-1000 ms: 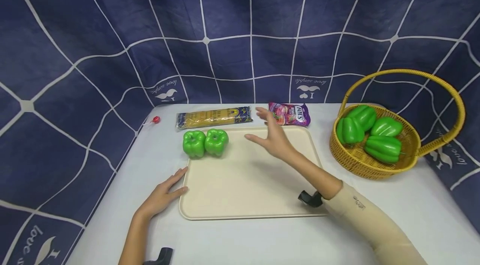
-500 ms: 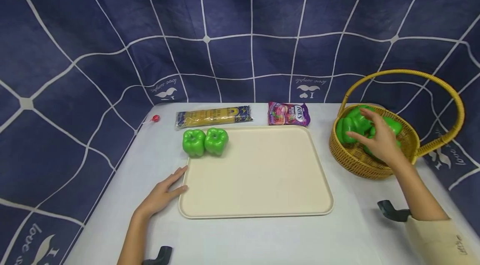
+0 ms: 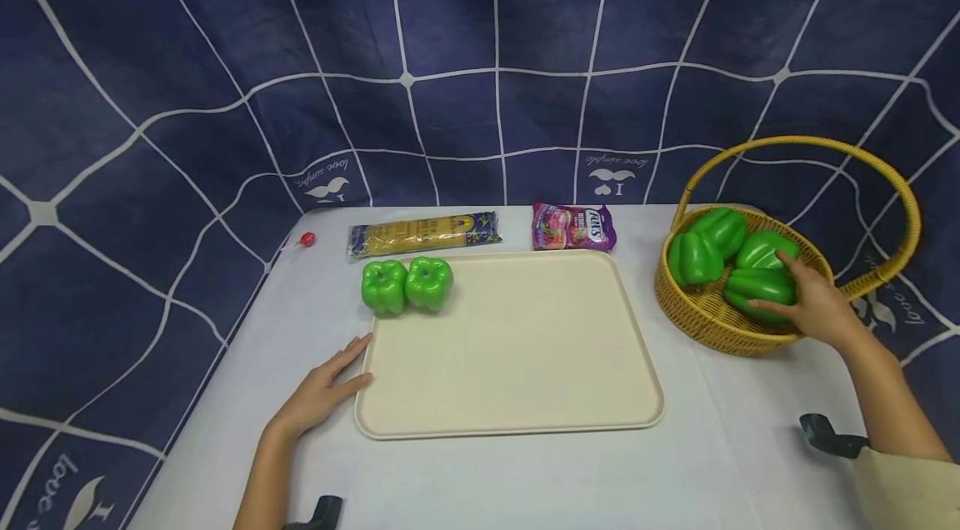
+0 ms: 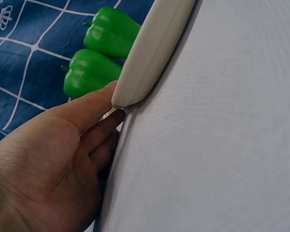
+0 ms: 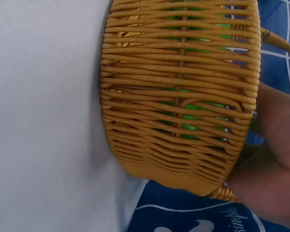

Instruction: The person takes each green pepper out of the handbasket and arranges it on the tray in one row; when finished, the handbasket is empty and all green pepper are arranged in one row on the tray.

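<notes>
At the tray's left side, my left hand (image 3: 318, 392) lies with straight fingers touching the edge of the cream tray (image 3: 517, 347). In the left wrist view its fingertips meet the tray's rim (image 4: 150, 53). Two green bell peppers (image 3: 385, 287) (image 3: 429, 283) stand side by side at the tray's back left corner. My right hand (image 3: 817, 305) reaches over the rim of the wicker basket (image 3: 720, 334), thumb and fingers spread about the front green bell pepper (image 3: 761, 288). More green bell peppers (image 3: 701, 257) lie beside it. The basket wall (image 5: 179, 96) hides the fingertips in the right wrist view.
Behind the tray lie a pack of spaghetti (image 3: 423, 234) and a purple candy bag (image 3: 573, 227). A red lollipop (image 3: 307, 239) is at the far left. The basket's tall handle (image 3: 892, 172) arches above the right side. A blue checked cloth (image 3: 450, 55) hangs behind the white table.
My right hand has moved from above the tray to the right and down into the basket, around the front bell pepper. The left hand has stayed at the tray's edge.
</notes>
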### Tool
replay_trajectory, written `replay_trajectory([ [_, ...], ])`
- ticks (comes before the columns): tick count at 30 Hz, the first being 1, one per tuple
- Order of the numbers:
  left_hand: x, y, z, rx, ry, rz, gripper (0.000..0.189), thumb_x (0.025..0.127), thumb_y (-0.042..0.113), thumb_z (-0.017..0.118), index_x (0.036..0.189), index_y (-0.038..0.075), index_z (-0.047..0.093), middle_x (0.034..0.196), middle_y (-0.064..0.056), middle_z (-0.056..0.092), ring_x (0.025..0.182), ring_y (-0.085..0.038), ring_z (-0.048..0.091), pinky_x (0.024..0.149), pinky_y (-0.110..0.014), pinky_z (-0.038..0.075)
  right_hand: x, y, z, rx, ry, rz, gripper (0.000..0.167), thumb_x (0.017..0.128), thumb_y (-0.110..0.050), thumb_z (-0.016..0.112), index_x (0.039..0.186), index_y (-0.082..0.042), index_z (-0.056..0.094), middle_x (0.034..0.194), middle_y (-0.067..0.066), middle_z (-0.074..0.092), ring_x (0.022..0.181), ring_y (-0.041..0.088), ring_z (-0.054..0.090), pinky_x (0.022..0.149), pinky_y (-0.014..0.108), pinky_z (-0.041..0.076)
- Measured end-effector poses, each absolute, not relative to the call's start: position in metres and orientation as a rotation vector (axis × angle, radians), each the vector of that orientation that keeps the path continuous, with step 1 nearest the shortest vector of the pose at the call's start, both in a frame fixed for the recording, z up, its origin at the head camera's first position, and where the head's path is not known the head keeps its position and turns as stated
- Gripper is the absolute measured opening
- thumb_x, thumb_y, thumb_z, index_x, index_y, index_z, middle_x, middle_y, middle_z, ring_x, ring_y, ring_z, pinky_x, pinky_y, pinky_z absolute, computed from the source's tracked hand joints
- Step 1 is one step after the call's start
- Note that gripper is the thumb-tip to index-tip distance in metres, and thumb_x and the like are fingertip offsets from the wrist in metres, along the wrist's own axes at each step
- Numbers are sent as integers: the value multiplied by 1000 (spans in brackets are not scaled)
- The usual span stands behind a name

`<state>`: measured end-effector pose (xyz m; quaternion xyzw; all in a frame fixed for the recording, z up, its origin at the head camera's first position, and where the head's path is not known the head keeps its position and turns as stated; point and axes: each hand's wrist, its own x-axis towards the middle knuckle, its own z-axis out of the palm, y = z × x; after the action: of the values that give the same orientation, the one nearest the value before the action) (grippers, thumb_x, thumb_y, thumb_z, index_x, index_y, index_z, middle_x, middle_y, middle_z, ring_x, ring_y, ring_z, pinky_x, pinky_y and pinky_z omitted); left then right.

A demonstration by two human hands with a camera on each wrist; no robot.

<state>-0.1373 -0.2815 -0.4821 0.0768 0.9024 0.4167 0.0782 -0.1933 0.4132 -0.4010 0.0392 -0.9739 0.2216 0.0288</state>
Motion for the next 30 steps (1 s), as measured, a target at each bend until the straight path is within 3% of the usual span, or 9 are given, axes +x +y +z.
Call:
replay_trajectory([
  [9,-137,-280,-481,219,2691,1260,65,87,43,60,144,25,35,149,-15,23,136,-37,18,105,-62,14,-196,418,-403,174,-3086,599,91,80,-29,72,134,21,19,121,49,28,102,58,35,80,67,33],
  [16,-138,-280,-481,223,2688,1267,63,87,43,60,143,26,35,149,-14,24,136,-37,18,105,-62,14,-198,419,-407,127,-3093,550,85,80,-25,73,135,17,23,124,48,25,106,61,30,85,70,29],
  [24,-138,-281,-482,232,2705,1247,64,87,42,60,144,25,35,149,-15,24,136,-38,19,105,-61,15,-193,414,-412,143,-2977,555,80,78,-26,75,133,13,31,119,47,27,101,60,32,78,70,30],
  [30,-138,-280,-482,213,2702,1239,64,87,43,60,143,26,35,149,-13,23,136,-36,18,106,-60,15,-186,402,-406,142,-2832,589,79,72,-12,79,135,8,35,122,40,26,103,58,31,76,70,30],
])
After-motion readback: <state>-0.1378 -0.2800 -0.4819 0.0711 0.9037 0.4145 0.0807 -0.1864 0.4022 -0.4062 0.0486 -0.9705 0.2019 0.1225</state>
